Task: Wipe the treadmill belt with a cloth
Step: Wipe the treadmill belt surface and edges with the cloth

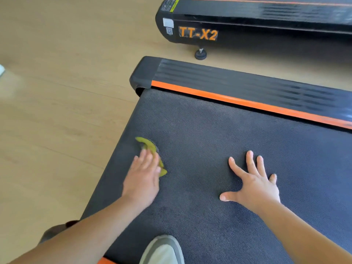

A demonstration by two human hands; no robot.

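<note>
On the dark treadmill belt (209, 134) in front of you, both of your hands lie palm down. Your left hand (142, 176) rests on the green cloth (147, 144). Its fingers look straight and lie flat on top of the cloth, pressing it to the belt, not wrapped around it. The hand is a bit blurry, so the small details are hard to see. The cloth is crumpled and pokes out past your fingertips. It sits on the belt close to the edge by the wooden floor (57, 92).

Your right hand (253, 183) is well apart from the cloth, out on the bare belt. Its fingers and thumb are spread wide and flat. It holds nothing.

Along the far side of the belt runs an orange stripe (238, 101), and past it a black side rail (238, 80) with a black end cap (144, 75). Beyond that stands a second treadmill (266, 20) on a small round foot (200, 53), with an orange label (198, 33) that reads TT-X2. Near the bottom edge, a grey shoe (162, 250) is on the belt between your arms.
</note>
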